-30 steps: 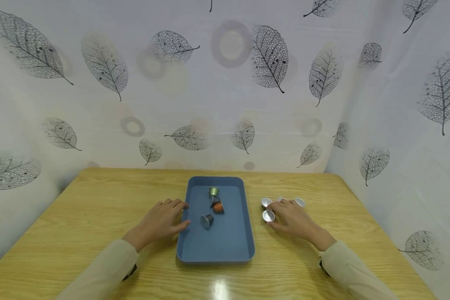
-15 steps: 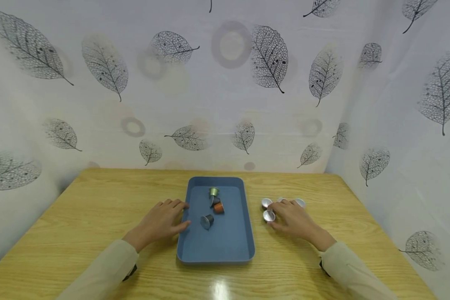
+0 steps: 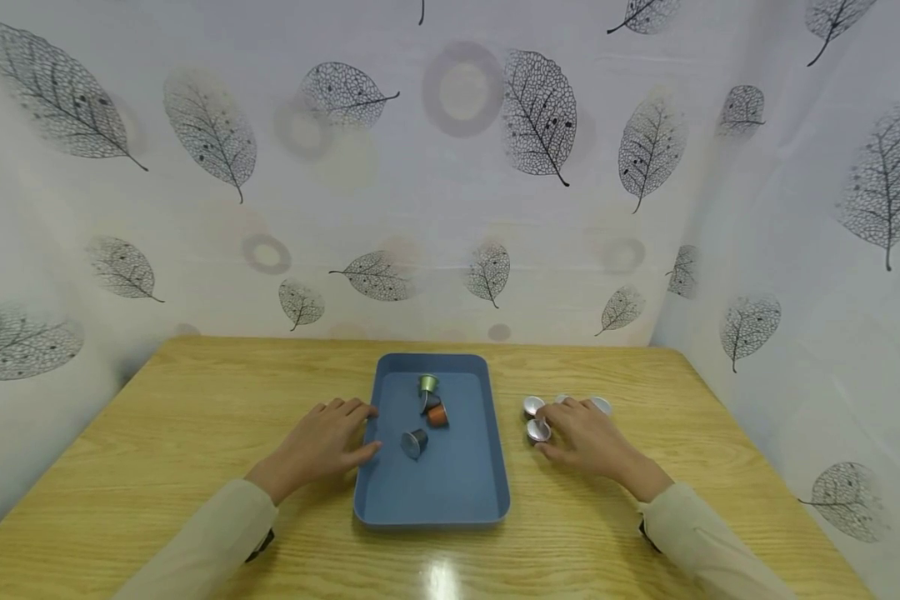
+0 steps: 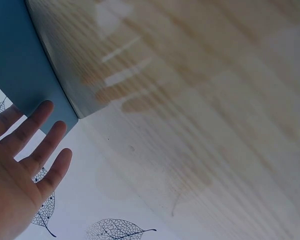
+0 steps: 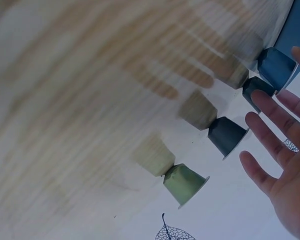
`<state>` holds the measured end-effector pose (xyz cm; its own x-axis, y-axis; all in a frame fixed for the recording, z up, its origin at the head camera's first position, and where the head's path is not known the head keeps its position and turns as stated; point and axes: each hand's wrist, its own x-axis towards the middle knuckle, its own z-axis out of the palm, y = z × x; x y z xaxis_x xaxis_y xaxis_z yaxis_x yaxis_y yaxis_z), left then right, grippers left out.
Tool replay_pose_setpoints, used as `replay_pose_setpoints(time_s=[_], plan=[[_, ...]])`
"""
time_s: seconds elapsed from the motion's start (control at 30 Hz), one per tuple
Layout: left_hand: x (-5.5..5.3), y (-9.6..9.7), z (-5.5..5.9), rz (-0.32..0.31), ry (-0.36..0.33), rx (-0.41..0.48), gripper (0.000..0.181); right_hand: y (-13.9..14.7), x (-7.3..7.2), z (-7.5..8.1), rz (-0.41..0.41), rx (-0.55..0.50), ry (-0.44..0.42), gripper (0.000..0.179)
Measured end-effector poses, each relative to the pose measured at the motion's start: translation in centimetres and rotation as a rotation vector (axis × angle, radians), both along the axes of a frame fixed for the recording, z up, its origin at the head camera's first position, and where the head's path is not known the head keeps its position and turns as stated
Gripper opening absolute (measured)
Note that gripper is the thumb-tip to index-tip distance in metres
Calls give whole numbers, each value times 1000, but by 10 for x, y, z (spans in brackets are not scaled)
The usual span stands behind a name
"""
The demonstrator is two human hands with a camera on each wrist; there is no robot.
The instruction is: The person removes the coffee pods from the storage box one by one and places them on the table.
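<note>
My left hand rests at the left rim of a blue tray, fingers spread and relaxed; the left wrist view shows them against its outer wall. In the tray lie a green coffee capsule, a dark one, an orange one and a grey one. My right hand is right of the tray, its thumb and index finger at either side of a blue coffee capsule, silver lid up. Other capsules stand nearby: two dark ones and a green one.
The wooden table extends on both sides of the tray. A pale curtain with leaf prints hangs behind it and along the sides. The table surface reflects my hands in both wrist views.
The capsule between my right thumb and index finger has shifted very slightly away from me and to the right. Both hands and the tray have barely moved.
</note>
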<state>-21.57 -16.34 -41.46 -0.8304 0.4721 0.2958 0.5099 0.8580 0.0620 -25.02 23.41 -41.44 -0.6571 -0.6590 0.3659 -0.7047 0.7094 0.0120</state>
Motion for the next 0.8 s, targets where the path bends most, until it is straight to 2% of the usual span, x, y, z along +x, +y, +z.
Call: replay_pose_setpoints(time_s=[0.13,0.5,0.8], plan=[[0,0,0,0,4,-3,46,-1,1,3,-19,10,-27,34],[0,-1,0,-6,8,-12,46,-2,-2,11,11,-4,57,35],[-1,-1,0,-5,0,-6,46,-8,-5,18,36,-6,48,32]])
